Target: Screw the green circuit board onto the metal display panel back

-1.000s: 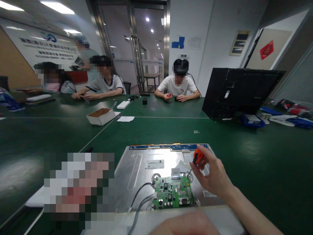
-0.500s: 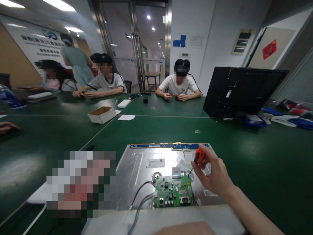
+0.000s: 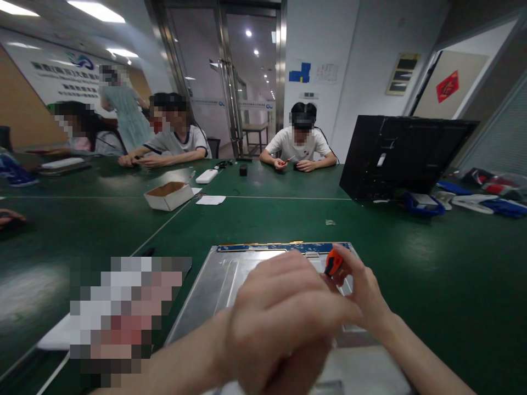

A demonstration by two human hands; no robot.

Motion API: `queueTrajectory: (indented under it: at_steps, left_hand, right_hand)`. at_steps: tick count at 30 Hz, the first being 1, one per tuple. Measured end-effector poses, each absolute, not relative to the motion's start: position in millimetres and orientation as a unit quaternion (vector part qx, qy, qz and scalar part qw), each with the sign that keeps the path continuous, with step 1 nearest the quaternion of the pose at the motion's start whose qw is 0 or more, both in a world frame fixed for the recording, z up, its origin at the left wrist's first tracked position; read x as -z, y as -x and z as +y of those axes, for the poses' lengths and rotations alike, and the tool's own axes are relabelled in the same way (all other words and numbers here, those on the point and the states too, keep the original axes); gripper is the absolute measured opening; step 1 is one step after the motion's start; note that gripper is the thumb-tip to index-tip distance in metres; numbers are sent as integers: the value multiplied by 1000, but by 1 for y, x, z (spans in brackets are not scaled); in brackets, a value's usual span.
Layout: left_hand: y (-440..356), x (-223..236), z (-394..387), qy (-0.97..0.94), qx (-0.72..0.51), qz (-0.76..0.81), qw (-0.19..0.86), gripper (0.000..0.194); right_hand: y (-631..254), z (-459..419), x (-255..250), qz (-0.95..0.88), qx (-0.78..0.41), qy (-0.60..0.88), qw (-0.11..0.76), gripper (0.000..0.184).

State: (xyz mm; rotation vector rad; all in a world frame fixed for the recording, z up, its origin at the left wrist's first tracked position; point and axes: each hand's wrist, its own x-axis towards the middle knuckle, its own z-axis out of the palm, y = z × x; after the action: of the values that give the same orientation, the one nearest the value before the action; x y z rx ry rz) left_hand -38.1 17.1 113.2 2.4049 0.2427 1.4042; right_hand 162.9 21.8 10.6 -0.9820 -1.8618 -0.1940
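Note:
My right hand (image 3: 364, 288) holds a screwdriver (image 3: 334, 262) by its short orange and black handle, above the right part of a silver metal display panel (image 3: 201, 291). Close to the camera, my left hand (image 3: 284, 318) is raised with its back towards me. Its fingers look curled in, and whatever they hold, if anything, is hidden. This hand covers the green circuit board and the screwdriver's tip. A blue circuit strip (image 3: 255, 248) runs along the panel's far edge.
Left of the panel lies a pixelated flat item (image 3: 123, 307). Farther back on the green table (image 3: 280, 219) are an open white box (image 3: 168, 196), a white case (image 3: 206, 176) and a large black monitor (image 3: 405, 156). Several people sit or stand beyond.
My left hand has risen from the bottom edge to in front of the panel, covering the green board. The right hand stays almost in place with the screwdriver.

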Motion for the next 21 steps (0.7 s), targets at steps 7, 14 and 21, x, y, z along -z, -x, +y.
queueTrajectory:
  at_steps: [7, 14, 21]
  left_hand:
    - [12, -55, 100, -871, -381, 208, 230, 9]
    - [2, -12, 110, -939, -94, 148, 295, 16]
    - [3, 9, 120, -902, -89, 153, 394, 19]
  right_hand:
    - [-166, 23, -3, -759, 105, 420, 486, 55]
    - [-167, 20, -7, -772, 81, 404, 483, 58]
    - [-165, 22, -9, -770, 78, 400, 492, 58]
